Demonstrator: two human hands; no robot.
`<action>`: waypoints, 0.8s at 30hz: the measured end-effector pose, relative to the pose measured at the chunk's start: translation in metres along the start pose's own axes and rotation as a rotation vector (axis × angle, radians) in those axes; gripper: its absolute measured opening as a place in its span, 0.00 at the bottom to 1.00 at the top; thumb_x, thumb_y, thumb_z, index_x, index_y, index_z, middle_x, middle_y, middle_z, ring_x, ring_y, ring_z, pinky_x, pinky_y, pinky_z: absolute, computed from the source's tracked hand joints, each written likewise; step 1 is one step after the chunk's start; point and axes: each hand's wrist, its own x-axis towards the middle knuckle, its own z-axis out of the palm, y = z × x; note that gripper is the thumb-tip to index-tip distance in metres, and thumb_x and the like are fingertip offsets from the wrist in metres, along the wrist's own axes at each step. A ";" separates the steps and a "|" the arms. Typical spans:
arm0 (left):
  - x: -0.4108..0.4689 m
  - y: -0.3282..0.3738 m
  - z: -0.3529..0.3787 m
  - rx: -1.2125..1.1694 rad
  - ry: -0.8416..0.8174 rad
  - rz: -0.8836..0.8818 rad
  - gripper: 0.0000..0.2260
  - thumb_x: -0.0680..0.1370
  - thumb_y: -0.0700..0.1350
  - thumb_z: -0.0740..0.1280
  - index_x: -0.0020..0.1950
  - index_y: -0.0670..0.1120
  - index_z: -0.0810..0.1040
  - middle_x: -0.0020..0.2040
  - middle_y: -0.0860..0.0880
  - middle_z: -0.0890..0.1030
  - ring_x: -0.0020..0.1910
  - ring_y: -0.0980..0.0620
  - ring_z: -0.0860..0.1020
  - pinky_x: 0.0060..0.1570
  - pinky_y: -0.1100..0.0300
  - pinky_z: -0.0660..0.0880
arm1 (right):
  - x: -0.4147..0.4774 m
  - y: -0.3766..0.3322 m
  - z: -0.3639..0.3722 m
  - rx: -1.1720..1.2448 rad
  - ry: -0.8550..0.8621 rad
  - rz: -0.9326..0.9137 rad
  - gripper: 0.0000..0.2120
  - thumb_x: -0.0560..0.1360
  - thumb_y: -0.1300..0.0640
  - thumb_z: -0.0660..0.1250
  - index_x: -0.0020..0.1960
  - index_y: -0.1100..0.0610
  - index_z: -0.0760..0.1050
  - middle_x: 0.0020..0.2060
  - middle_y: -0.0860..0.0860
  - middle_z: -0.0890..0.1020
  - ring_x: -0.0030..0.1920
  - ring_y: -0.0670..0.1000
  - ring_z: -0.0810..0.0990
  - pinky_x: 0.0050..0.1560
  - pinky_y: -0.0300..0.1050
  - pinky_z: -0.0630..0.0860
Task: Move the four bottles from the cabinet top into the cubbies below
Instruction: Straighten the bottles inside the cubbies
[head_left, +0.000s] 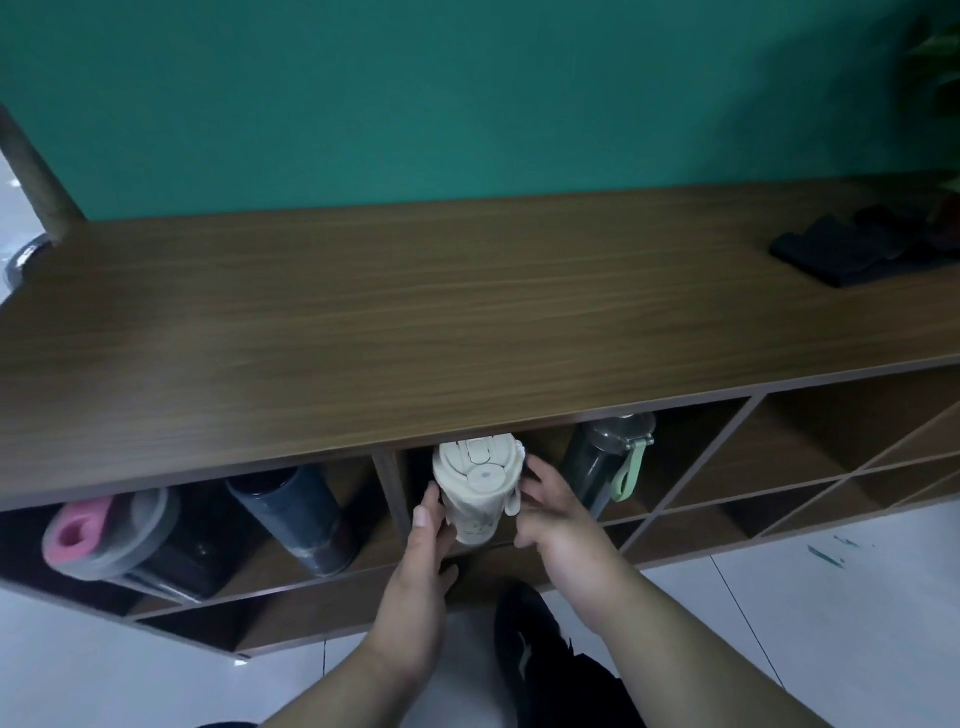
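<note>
A cream bottle (475, 486) with a flip lid stands in the middle top cubby of the brown cabinet (363, 322). My left hand (428, 540) grips its left side and my right hand (556, 514) grips its right side. In the same cubby, to the right, stands a dark bottle with a pale green loop (608, 462). The left cubby holds a dark blue bottle (293, 514) and a dark bottle with a pink cap (111, 540), both seen leaning. No bottle stands on the cabinet top.
A folded black cloth (852, 249) lies at the right end of the cabinet top. More cubbies (810, 457) open to the right and below. My black shoe (530, 639) is on the white tiled floor. A green wall rises behind.
</note>
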 end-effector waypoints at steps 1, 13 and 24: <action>0.005 0.000 -0.003 -0.014 0.044 -0.074 0.26 0.77 0.70 0.53 0.73 0.63 0.66 0.65 0.67 0.78 0.68 0.59 0.74 0.70 0.50 0.62 | -0.003 0.003 0.000 -0.046 0.016 0.078 0.35 0.63 0.65 0.66 0.68 0.45 0.67 0.59 0.47 0.78 0.55 0.44 0.77 0.47 0.39 0.71; -0.045 0.008 -0.102 -0.048 0.288 -0.139 0.18 0.82 0.59 0.59 0.63 0.52 0.80 0.52 0.52 0.89 0.51 0.54 0.85 0.58 0.51 0.75 | -0.024 -0.003 0.127 -0.534 -0.300 0.056 0.40 0.65 0.49 0.63 0.77 0.40 0.59 0.71 0.44 0.72 0.67 0.49 0.73 0.66 0.47 0.70; -0.033 0.033 -0.128 -0.204 0.354 -0.008 0.30 0.80 0.68 0.46 0.78 0.58 0.67 0.74 0.57 0.75 0.72 0.58 0.71 0.72 0.48 0.61 | 0.002 -0.013 0.172 -0.160 -0.131 -0.096 0.43 0.58 0.52 0.66 0.74 0.46 0.64 0.60 0.41 0.79 0.57 0.38 0.79 0.66 0.47 0.73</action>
